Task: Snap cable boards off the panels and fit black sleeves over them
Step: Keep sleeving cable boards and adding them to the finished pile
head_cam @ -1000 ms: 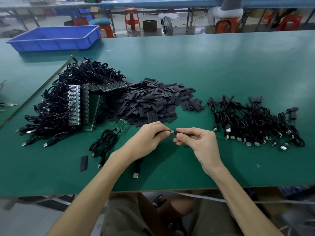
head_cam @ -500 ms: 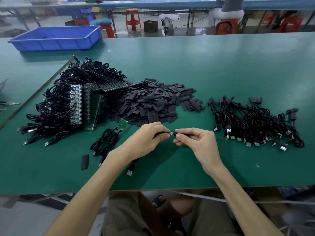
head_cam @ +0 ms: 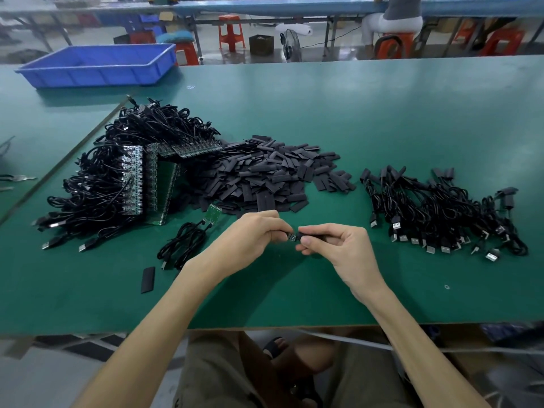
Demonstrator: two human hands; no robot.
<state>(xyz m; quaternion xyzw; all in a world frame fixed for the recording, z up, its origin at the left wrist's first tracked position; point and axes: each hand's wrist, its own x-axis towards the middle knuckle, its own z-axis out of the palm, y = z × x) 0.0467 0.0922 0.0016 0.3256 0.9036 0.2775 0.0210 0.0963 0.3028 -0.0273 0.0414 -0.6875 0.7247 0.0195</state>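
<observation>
Far left, blue tray [head_cam: 97, 66]: sits at the back edge of the green table [head_cam: 353, 113], well apart from the work.
Left, panels [head_cam: 132, 178]: green strips of unbroken boards stand in a tangle of black cables, the stock not yet snapped.
Front left, stray sleeve [head_cam: 147, 279]: one black piece lies flat by itself near the table's front edge.
Beside it, loose cable [head_cam: 185, 245]: coiled on the table, its bare green board pointing toward the heap behind.
Centre, sleeve heap [head_cam: 270, 175]: a broad mound of flat black sleeves just behind the hands.
Left hand [head_cam: 253, 240]: thumb and fingertips pinch the cable board [head_cam: 292, 237], held above the table; only its tip shows.
Right hand [head_cam: 338, 248]: thumb and forefinger pinch a black sleeve [head_cam: 312, 234], its mouth touching the board's tip; the other fingers curl loosely.
Right, finished pile [head_cam: 441, 213]: cables with sleeved ends and USB plugs lie in a loose spread.
Stage, by judgement: the sleeve is only starting over the board.
Risk: a flattened sleeve mouth could catch on the board's corner and buckle if pushed at an angle.
Risk: a hard shove against a snag could strain the soldered wires, or the small board could slip from the pinch.
</observation>
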